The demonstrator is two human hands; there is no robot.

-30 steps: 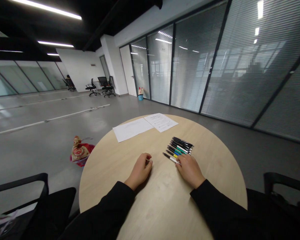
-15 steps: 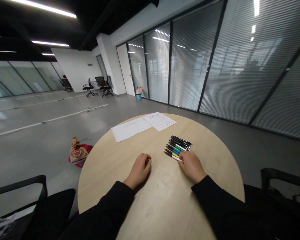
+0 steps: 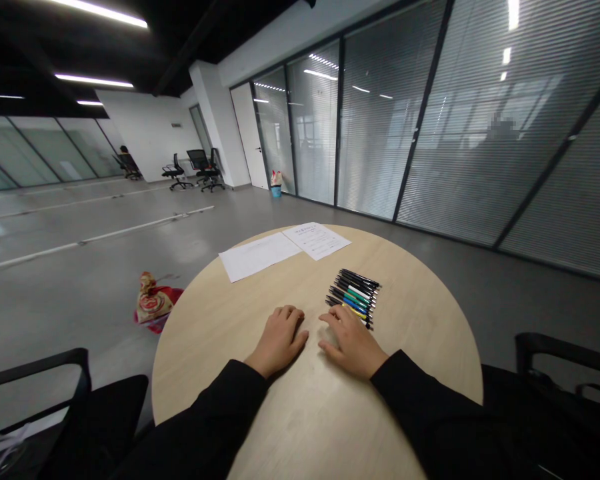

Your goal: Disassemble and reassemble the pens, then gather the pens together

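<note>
- Lower left of the frame: a black chair armrest (image 3: 30, 370) sits just off the edge of the round pale-wood table (image 3: 205, 360).
- Left of the table, on the floor: a crumpled red-and-tan snack bag (image 3: 153, 300) lies near the table edge. Anything that rolls off that side could land beside it.
- Lower centre: your left hand (image 3: 280, 341) rests empty on the table, fingers lightly curled.
- Upper centre: two white paper sheets (image 3: 285, 248) lie side by side near the far edge. A careless sleeve or reach could drag them.
- Right of centre: the retractable pens (image 3: 354, 292) lie in a tight, slanted row with coloured grips. Their round barrels could roll or fan out if nudged.
- Lower right of centre: your right hand (image 3: 351, 345) lies open, well apart from your left, holding nothing, with its upper edge over the row's lower end. Sliding it could scatter the pens.
- Lower right of the frame: a second black armrest (image 3: 555, 347) stands beyond the table.
</note>
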